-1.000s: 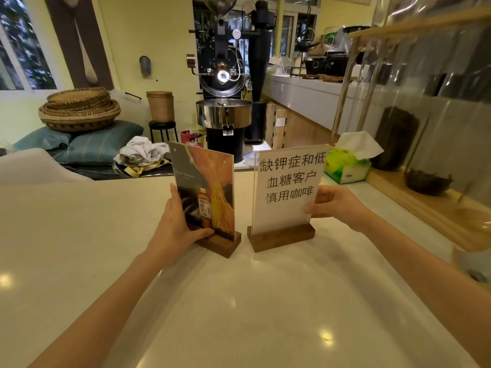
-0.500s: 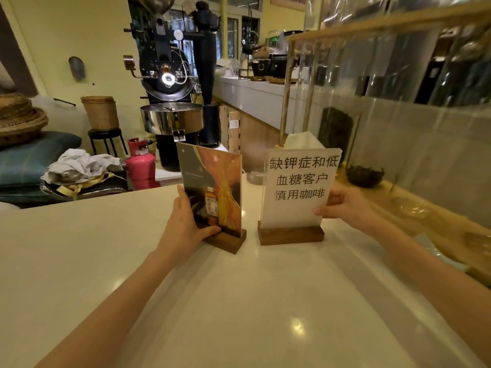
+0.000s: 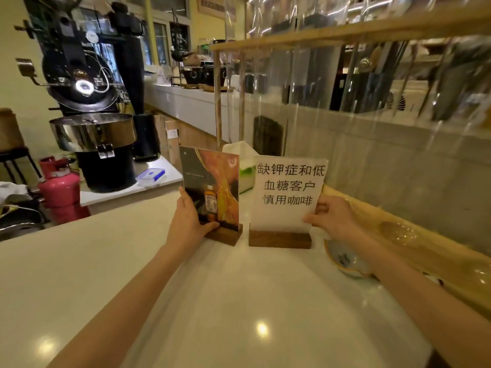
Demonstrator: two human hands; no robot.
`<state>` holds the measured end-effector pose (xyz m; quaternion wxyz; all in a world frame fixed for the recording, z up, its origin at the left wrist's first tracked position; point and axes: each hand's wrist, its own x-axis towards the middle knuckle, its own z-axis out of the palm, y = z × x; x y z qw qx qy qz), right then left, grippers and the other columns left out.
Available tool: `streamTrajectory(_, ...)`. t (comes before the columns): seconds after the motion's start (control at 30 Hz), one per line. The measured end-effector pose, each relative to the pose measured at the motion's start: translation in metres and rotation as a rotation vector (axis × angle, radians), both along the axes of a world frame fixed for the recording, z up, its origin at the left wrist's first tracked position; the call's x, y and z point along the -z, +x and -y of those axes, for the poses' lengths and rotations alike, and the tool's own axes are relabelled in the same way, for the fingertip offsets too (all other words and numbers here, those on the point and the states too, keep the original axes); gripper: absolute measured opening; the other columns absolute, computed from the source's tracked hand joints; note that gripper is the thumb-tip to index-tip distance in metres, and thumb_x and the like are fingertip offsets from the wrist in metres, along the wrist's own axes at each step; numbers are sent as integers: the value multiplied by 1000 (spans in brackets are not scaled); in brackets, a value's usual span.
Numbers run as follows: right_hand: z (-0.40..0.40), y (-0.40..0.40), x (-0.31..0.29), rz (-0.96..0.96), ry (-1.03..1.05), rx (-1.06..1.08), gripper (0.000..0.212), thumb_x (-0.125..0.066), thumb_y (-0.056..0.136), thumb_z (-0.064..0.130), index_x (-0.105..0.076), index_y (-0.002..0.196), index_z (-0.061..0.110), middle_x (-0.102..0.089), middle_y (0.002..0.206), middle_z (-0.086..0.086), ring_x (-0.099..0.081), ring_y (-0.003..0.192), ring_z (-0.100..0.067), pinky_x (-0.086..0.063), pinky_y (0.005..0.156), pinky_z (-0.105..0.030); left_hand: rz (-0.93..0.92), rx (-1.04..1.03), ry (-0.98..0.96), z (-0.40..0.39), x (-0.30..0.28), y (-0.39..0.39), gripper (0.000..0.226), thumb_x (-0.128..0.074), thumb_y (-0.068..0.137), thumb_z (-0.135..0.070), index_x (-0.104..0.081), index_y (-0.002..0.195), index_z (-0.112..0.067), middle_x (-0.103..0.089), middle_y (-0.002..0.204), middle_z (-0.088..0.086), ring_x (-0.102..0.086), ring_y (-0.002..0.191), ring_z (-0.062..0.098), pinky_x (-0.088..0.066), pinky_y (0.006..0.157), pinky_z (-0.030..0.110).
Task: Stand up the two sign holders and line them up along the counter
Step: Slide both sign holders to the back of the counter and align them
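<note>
Two sign holders stand upright side by side on the pale counter (image 3: 239,301), each an acrylic panel in a dark wooden base. The left sign holder (image 3: 215,187) shows a bottle on an orange and dark picture. My left hand (image 3: 187,224) grips its lower left edge, thumb across the front. The right sign holder (image 3: 288,192) carries white paper with black Chinese characters. My right hand (image 3: 332,217) holds its lower right edge. A narrow gap separates the two bases.
A small patterned dish (image 3: 345,258) lies under my right forearm. A wooden rack with a clear screen (image 3: 345,33) runs along the counter's right side. A green tissue box (image 3: 245,172) sits behind the signs. Beyond the counter's far edge stand a coffee roaster (image 3: 93,107) and a pink gas cylinder (image 3: 61,189).
The view has swung to the right and closer. Both hands keep their hold on the signs, which stay upright. The white sign now faces me more squarely.
</note>
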<state>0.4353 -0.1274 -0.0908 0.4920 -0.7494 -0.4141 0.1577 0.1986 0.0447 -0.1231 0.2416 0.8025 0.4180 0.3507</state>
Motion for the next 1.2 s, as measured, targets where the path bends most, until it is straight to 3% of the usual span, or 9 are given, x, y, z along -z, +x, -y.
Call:
streamTrajectory(0.2,9,1,1,21,41,100,36,-71,72,-4,-65,107,4,-64,103,1,-62,94,-19,-52,86,-35,-16,46,-4,-13,3,43,117,-80,65,-28,4,146,-13,-26,153,13,-35,136,29,-36,111,45)
streamTrajectory(0.3,10,4,6,43,83,156,36,-71,72,-2,-66,106,7,-68,113,-7,-64,101,-22,-54,87,-38,-20,78,-2,-21,4,61,115,-80,65,-29,1,145,-19,-28,152,11,-37,136,28,-38,110,46)
streamTrajectory(0.5,11,4,14,72,117,274,30,-68,76,2,-66,106,7,-69,113,-9,-64,99,-20,-51,74,-23,-82,132,81,-28,4,94,109,-75,72,-26,5,146,-14,-33,150,12,-42,132,29,-41,104,42)
streamTrajectory(0.67,10,-2,16,96,137,339,31,-65,79,4,-65,110,7,-68,116,-9,-63,103,-22,-53,80,-28,-89,140,80,-36,7,114,104,-75,71,-28,-4,146,-15,-27,153,12,-37,136,28,-37,109,42)
streamTrajectory(0.9,9,-5,16,95,143,375,29,-64,81,5,-64,110,9,-67,120,-8,-61,110,-23,-54,85,-31,-145,158,67,-44,9,134,103,-70,77,-25,4,146,-9,-11,157,14,-23,142,29,-27,115,42)
streamTrajectory(1.2,9,-4,15,108,117,393,29,-62,83,6,-63,111,10,-63,125,-8,-59,114,-24,-52,82,-25,-158,186,48,-51,7,140,103,-71,76,-28,3,147,-18,-19,156,10,-32,138,28,-34,112,46)
